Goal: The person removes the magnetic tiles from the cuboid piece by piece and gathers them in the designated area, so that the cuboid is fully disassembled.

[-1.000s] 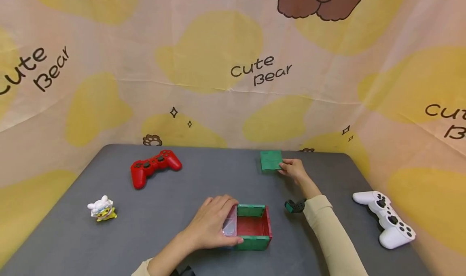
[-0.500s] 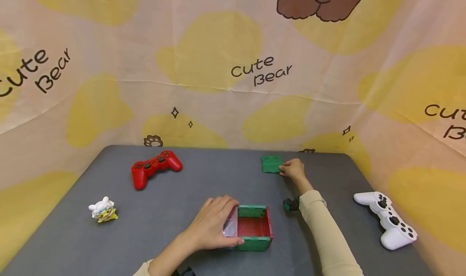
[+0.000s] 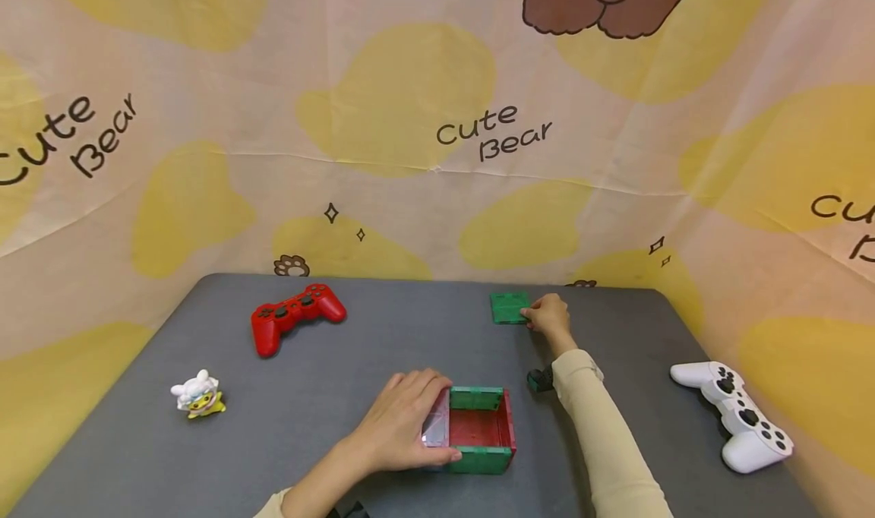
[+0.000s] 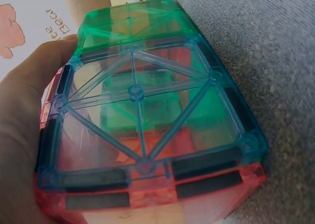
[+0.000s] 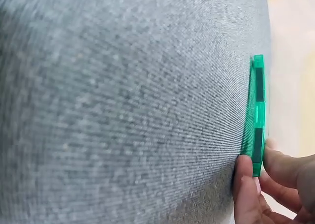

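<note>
My left hand [image 3: 403, 427] grips an open-topped box [image 3: 481, 461] built of see-through magnetic tiles, thumb on its near side and fingers over the top left. Its walls are red and green, with a clear panel at the top left. In the left wrist view a blue-framed tile [image 4: 135, 92] forms one side, between a green tile and a red edge. Farther back, my right hand [image 3: 549, 318] pinches the right edge of a green magnetic tile [image 3: 509, 307]. The right wrist view shows that tile [image 5: 259, 111] edge-on at the grey tabletop, between thumb and fingers.
A red game controller [image 3: 298, 317] lies at the back left, a small white and yellow figurine [image 3: 198, 394] in front of it. To the right is a white game controller [image 3: 734, 417]. A printed cloth [image 3: 383, 123] hangs behind the grey table [image 3: 410, 328].
The green tile has come down and lies flatter than a second ago. My right forearm has shifted slightly left. My left hand keeps its grip on the box.
</note>
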The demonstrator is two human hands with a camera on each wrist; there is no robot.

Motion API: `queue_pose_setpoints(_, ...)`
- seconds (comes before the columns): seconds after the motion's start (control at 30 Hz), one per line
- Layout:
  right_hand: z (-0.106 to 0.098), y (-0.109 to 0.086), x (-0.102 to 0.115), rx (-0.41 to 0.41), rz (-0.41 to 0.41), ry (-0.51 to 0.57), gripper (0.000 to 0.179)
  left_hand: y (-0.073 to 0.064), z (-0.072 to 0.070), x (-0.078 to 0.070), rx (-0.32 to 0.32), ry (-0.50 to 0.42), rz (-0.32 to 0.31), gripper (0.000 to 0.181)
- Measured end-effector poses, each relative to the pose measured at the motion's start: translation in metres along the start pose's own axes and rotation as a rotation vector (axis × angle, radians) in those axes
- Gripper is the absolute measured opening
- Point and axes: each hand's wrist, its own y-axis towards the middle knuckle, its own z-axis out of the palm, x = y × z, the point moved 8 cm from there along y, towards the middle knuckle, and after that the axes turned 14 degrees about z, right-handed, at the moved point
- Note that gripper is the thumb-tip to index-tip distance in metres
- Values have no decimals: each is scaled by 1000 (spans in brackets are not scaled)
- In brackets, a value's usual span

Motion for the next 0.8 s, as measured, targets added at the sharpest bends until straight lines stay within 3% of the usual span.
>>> queue_pose_setpoints(0.27,-3,-1,3,-64,5,-48,27,0,-4,-2,-2,5,-2,76)
queue_pose_setpoints(0.57,-2,-1,-1,-57,17,-37,24,-1,-3,-5,-32,33,19,75)
queue_pose_setpoints(0.8,-12,-7,1,-29,-92,-45,29,-1,-1,-5,-35,36,21,75)
